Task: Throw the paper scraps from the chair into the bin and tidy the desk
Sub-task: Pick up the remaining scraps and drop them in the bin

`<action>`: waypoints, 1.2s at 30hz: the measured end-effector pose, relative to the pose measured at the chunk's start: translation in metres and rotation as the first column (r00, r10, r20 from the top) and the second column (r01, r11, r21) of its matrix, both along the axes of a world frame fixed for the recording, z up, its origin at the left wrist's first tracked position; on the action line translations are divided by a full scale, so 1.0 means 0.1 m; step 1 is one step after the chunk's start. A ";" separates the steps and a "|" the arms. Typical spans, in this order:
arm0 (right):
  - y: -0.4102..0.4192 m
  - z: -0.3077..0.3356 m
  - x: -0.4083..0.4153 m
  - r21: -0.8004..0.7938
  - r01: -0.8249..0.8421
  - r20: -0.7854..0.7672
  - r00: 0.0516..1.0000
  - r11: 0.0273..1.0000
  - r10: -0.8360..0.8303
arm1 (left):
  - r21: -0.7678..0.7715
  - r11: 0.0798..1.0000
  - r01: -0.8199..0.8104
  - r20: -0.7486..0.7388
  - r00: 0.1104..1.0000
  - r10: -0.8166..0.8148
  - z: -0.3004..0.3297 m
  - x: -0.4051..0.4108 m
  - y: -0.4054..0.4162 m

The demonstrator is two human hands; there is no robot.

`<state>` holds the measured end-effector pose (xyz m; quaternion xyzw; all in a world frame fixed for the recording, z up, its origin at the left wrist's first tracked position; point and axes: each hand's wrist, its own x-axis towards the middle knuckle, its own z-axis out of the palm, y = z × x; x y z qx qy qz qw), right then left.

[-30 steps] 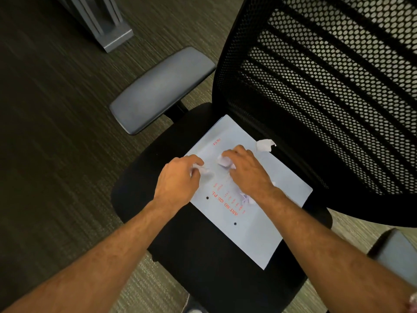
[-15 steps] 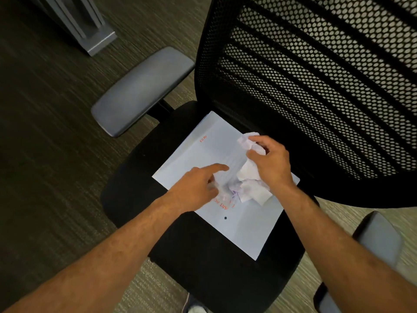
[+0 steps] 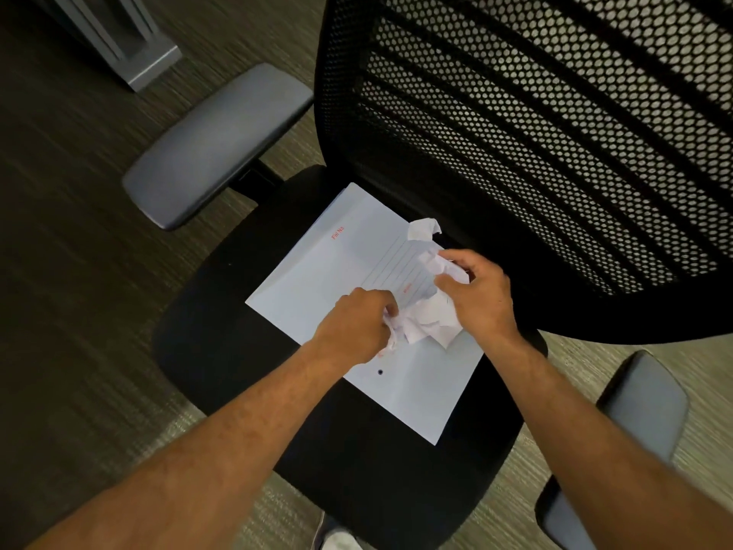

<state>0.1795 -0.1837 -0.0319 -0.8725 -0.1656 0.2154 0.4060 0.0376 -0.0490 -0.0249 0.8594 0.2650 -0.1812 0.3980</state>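
Observation:
A black office chair's seat (image 3: 222,311) carries a flat pale-blue sheet (image 3: 341,267) with red print. Crumpled white paper scraps (image 3: 428,323) are bunched on the sheet between my hands. My left hand (image 3: 353,327) pinches the left side of the bunch. My right hand (image 3: 476,295) is closed over scraps at the right, near the backrest. One loose crumpled scrap (image 3: 423,229) lies on the sheet's far edge, just beyond my right hand.
The mesh backrest (image 3: 535,133) rises close behind my right hand. Grey armrests stand at the left (image 3: 214,144) and lower right (image 3: 642,406). A grey desk leg base (image 3: 131,45) sits on the carpet at top left. No bin is in view.
My hands have gathered the scattered scraps into one bunch; the left went from pointing with spread fingers to pinching the paper. The right dropped back from the far scrap, which lies free.

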 end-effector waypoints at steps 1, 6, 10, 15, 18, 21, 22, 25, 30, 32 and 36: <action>0.00 0.01 -0.01 -0.001 0.003 0.000 1.000 1.000 -0.003 | 0.005 1.000 -0.019 0.007 1.000 0.019 0.01 -0.03 0.02; 0.13 0.12 -0.22 0.027 0.025 -0.035 0.999 0.999 -0.024 | -0.047 0.995 -0.093 0.028 0.995 0.094 0.12 -0.32 0.25; 0.32 0.21 -0.51 0.101 0.041 -0.089 0.995 0.994 -0.032 | -0.071 0.961 -0.268 0.087 0.958 0.273 0.23 -0.70 0.45; 0.65 0.32 -1.08 0.145 0.007 -0.103 0.995 0.989 0.009 | -0.126 0.885 -0.449 0.146 0.874 0.464 0.33 -1.32 0.69; 0.88 0.35 -1.52 0.156 -0.032 -0.122 0.991 0.987 0.051 | -0.162 0.843 -0.513 0.197 0.820 0.538 0.36 -1.78 0.84; 1.14 0.38 -2.00 0.135 -0.077 -0.109 0.990 0.988 0.092 | -0.178 0.790 -0.586 0.226 0.757 0.613 0.37 -2.27 0.99; 1.23 0.39 -2.17 0.135 -0.095 -0.106 0.988 0.986 0.110 | -0.182 0.775 -0.605 0.238 0.738 0.632 0.37 -2.44 1.04; 1.47 0.44 -2.65 0.152 -0.152 -0.119 0.978 0.977 0.171 | -0.201 0.733 -0.650 0.254 0.688 0.680 0.38 -2.95 1.16; 1.82 0.48 -3.45 0.192 -0.251 -0.137 0.950 0.949 0.279 | -0.187 0.664 -0.724 0.265 0.614 0.744 0.38 -3.82 1.36; 1.95 0.48 -3.76 0.196 -0.277 -0.131 0.943 0.941 0.305 | -0.170 0.636 -0.752 0.265 0.587 0.765 0.38 -4.17 1.43; 2.19 0.43 -4.40 0.163 -0.335 -0.143 0.923 0.928 0.358 | -0.161 0.561 -0.812 0.279 0.508 0.815 0.37 -4.92 1.57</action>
